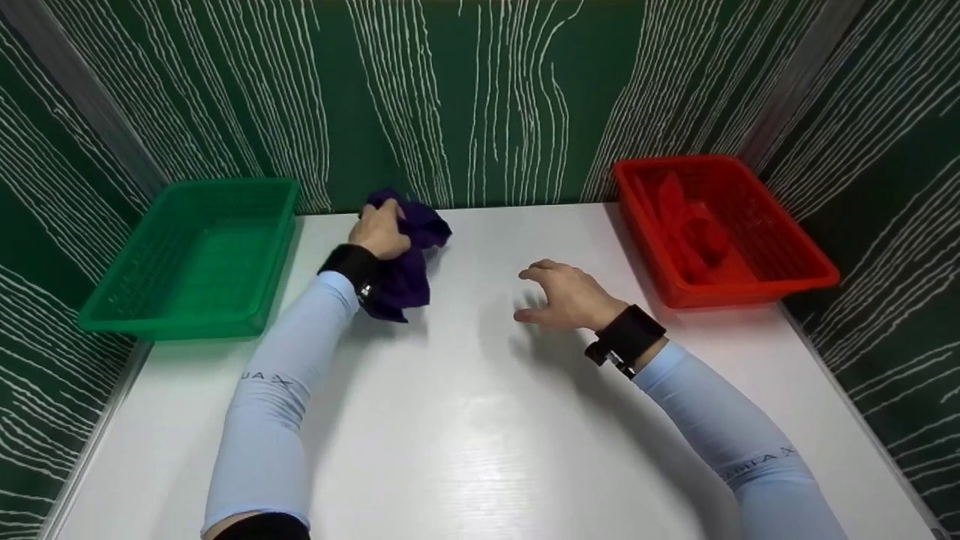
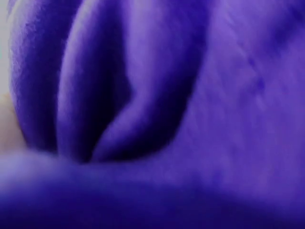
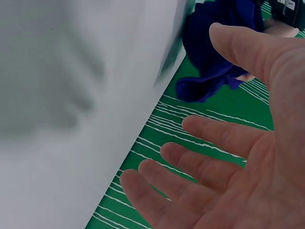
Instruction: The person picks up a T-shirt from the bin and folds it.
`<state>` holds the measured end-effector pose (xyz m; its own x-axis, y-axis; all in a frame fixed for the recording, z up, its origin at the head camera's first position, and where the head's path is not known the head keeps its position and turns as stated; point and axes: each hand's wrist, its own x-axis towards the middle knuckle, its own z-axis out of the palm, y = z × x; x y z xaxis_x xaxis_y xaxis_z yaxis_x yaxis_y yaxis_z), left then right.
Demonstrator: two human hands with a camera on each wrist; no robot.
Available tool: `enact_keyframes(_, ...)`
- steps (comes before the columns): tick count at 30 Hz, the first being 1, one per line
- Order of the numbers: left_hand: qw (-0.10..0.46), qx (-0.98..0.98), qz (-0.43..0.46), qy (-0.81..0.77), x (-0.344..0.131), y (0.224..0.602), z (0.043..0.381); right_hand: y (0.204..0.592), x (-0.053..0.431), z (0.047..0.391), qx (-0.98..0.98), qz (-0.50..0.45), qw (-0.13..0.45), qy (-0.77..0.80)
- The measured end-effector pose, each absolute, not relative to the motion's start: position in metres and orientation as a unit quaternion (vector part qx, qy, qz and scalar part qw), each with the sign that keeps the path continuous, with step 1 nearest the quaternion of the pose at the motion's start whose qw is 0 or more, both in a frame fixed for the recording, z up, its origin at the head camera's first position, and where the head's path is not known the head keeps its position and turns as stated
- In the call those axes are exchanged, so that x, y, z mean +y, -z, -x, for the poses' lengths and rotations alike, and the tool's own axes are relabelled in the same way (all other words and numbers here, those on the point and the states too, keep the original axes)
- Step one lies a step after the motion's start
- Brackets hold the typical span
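A crumpled purple cloth (image 1: 409,281) hangs from my left hand (image 1: 381,231), which grips it near the back of the table, right of the green basket. Its soft folds (image 2: 228,119) fill the left wrist view and hide most of the fingers. My right hand (image 1: 574,296) is held over the table between the cloth and the red basket, with thumb and fingers spread and nothing in them. In the right wrist view its palm (image 3: 238,191) faces the camera, and the cloth shows beyond the thumb.
On the left of the white table (image 1: 465,420) stands a green plastic basket (image 1: 172,326). A red plastic basket (image 1: 750,292) at the back right holds several red items, among them a rounded one (image 1: 705,238). Green walls with white lines (image 1: 487,97) enclose the back and sides.
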<state>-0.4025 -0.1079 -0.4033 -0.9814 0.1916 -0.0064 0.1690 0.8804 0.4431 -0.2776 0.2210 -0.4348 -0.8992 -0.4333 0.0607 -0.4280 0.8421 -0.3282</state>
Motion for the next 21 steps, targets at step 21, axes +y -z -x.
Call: enact_keyframes(21,0.096,0.912,-0.148,-0.37,-0.03,0.473,0.369,0.482,0.181,0.332,0.974,0.092,0.099,0.184)
